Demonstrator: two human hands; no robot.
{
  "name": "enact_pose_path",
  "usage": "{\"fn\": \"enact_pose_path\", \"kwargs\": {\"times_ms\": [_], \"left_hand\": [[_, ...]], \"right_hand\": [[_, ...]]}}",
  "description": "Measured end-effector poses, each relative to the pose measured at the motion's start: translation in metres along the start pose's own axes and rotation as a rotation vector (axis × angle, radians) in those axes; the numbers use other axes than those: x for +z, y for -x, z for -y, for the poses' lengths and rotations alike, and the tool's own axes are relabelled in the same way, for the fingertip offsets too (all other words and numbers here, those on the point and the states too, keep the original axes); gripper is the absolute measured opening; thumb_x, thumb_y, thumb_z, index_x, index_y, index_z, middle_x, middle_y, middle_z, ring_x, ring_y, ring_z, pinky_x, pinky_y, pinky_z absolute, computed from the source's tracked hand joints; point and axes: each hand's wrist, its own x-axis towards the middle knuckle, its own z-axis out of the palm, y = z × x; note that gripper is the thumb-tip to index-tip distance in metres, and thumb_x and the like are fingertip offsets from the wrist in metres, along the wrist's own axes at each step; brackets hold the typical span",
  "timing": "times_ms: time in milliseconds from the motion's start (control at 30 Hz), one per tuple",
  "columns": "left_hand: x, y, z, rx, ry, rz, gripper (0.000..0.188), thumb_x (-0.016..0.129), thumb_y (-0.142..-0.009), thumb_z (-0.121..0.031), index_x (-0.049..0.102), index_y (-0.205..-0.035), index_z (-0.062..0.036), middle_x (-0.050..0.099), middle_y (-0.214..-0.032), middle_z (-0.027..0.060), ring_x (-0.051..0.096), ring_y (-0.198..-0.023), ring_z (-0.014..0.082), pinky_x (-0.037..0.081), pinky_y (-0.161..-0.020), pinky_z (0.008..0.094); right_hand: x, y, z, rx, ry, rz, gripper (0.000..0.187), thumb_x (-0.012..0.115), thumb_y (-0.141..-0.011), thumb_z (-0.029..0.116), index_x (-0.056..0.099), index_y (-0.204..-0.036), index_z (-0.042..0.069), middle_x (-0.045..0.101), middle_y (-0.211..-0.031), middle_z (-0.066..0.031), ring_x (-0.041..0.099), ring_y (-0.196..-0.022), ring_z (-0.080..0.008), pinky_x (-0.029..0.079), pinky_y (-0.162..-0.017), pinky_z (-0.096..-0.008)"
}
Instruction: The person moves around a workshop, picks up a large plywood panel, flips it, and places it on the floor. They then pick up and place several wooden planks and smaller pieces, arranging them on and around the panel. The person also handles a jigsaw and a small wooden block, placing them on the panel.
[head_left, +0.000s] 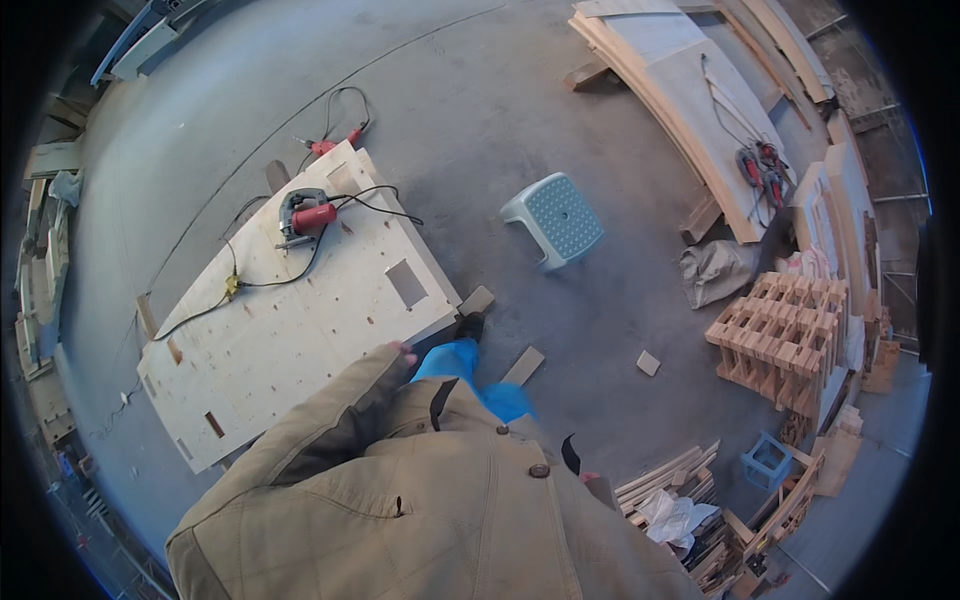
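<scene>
My left hand (405, 353) shows just past the tan sleeve cuff, beside the near edge of a plywood panel (300, 350); its fingers are too small and partly hidden to read, and I see nothing in it. Of my right hand (587, 477) only a sliver shows by the jacket's right side, the fingers hidden. On the panel's far part rests a red and grey jigsaw (303, 217), its black cord trailing across the wood to a yellow connector (232, 284). Rectangular cut-outs pierce the panel. Behind its far edge a red power tool (335, 143) lies on the floor.
A pale blue stool (556, 220) stands on the concrete ahead. Small wood blocks (649, 363) lie on the floor. To the right are a curved plywood piece (690, 90) with red tools (762, 172), a stack of notched wood (785, 335), a blue crate (767, 461) and offcuts (670, 478).
</scene>
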Motion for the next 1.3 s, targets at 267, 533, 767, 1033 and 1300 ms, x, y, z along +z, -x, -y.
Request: {"fn": "enact_pose_path", "kwargs": {"times_ms": [267,533,767,1033,1300], "left_hand": [[-0.061,-0.074,-0.09,-0.217,0.056,-0.174,0.047,0.074,-0.083,-0.037,0.068,-0.12,-0.0072,0.07,-0.109,0.0189,0.066,-0.108,0.0322,0.051,-0.094,0.0419],[-0.091,-0.059,-0.138,-0.519,-0.146,-0.241,0.044,0.07,-0.087,-0.036,0.068,-0.117,-0.0055,0.069,-0.114,0.0192,0.064,-0.112,0.0341,0.049,-0.098,0.0433],[-0.11,-0.106,-0.197,-0.479,-0.292,0.113,0.037,0.068,-0.087,-0.031,0.068,-0.112,-0.0027,0.07,-0.109,0.0184,0.065,-0.108,0.0341,0.05,-0.094,0.0443],[-0.159,-0.231,-0.14,-0.588,-0.06,-0.078,0.036,0.068,-0.087,-0.029,0.068,-0.111,-0.0022,0.071,-0.107,0.0191,0.066,-0.106,0.0329,0.051,-0.092,0.0437],[-0.333,-0.357,-0.206,-0.37,0.467,-0.342,0.047,0.069,-0.088,-0.039,0.067,-0.117,-0.0029,0.069,-0.11,0.0187,0.066,-0.106,0.031,0.051,-0.093,0.0406]], "right_hand": [[-0.061,-0.168,0.092,-0.338,-0.005,-0.047,0.026,0.069,-0.088,0.028,0.069,-0.079,0.003,0.064,-0.07,-0.0098,0.064,-0.066,-0.0167,0.053,-0.063,-0.0365],[-0.218,-0.324,0.288,0.083,-0.421,0.207,0.024,0.068,-0.091,0.014,0.064,-0.109,-0.003,0.066,-0.075,-0.008,0.06,-0.059,-0.0143,0.05,-0.053,-0.0303],[-0.273,-0.388,0.426,0.02,-0.265,0.189,0.031,0.066,-0.094,0.022,0.061,-0.118,0.002,0.066,-0.081,-0.007,0.06,-0.059,-0.0143,0.051,-0.053,-0.0303],[-0.318,-0.463,0.514,0.016,-0.239,0.199,0.026,0.068,-0.093,0.022,0.064,-0.107,0.0,0.066,-0.078,-0.0084,0.062,-0.06,-0.0163,0.053,-0.056,-0.0311],[-0.316,-0.535,0.66,-0.284,0.181,0.457,0.031,0.077,-0.084,0.028,0.07,-0.09,-0.001,0.069,-0.08,-0.0075,0.065,-0.064,-0.0157,0.053,-0.059,-0.0309]]}}
